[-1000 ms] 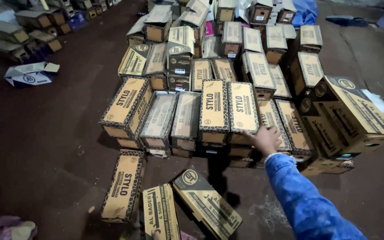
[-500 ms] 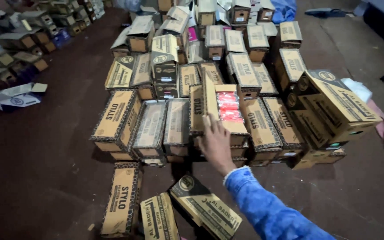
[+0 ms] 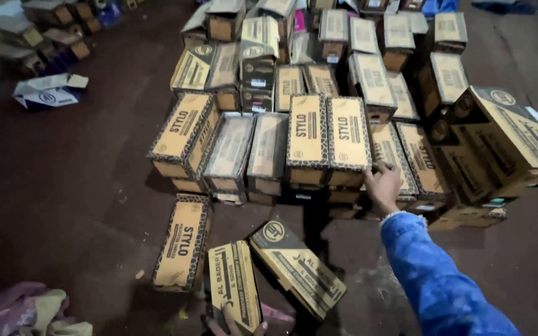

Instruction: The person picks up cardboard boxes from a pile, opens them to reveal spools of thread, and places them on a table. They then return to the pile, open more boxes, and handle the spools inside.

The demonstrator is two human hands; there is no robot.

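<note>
A large pile of tan cardboard shoeboxes [image 3: 309, 134] with spotted edging stands on the dark floor. My right hand [image 3: 383, 186], in a blue sleeve, reaches to the front of the pile. Its fingers are spread and rest against the lower corner of a lidded box [image 3: 348, 134] in the front row. At the bottom edge, only the fingers of my left hand [image 3: 235, 325] show. They grip the near end of a tan shoebox [image 3: 233, 283] that lies tilted toward me. Another box [image 3: 297, 269] lies askew right beside it.
A single box [image 3: 182, 249] lies flat on the floor to the left. A big carton [image 3: 512, 140] leans at the pile's right. A white and blue box [image 3: 48, 91] and more boxes [image 3: 45, 31] sit at the far left. Crumpled cloth [image 3: 23, 311] lies at the bottom left.
Half a second ago my right hand was at a front-row box whose lid was up, showing red inside. That lid is down now, and the hand has shifted right and lower.
</note>
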